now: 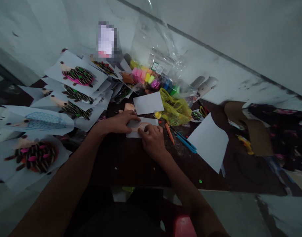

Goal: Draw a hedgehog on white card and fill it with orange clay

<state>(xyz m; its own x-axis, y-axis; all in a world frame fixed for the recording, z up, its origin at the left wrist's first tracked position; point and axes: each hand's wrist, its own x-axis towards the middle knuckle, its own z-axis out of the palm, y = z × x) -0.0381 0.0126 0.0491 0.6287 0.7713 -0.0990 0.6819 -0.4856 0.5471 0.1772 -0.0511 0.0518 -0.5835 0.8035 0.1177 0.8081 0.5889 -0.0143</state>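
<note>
I have both bare hands working over a small sheet that lies flat on the dark surface, near its middle; it bears an orange shape, partly hidden by fingers; my left grip rests on the sheet's left part, fingers bent and close together; my right grip is at its right part, fingers curled down at the orange shape; I cannot tell whether either one is closed on anything.

Just beyond my left fingers I see a peach block, with a white card to its right; a yellow bag sits next along; an orange pen and a blue tool lie right of my right hand, then a larger paper; to my left, pictures overlap in a pile; bright blocks stand in clear plastic by the wall; a green bit lies near the front edge.
</note>
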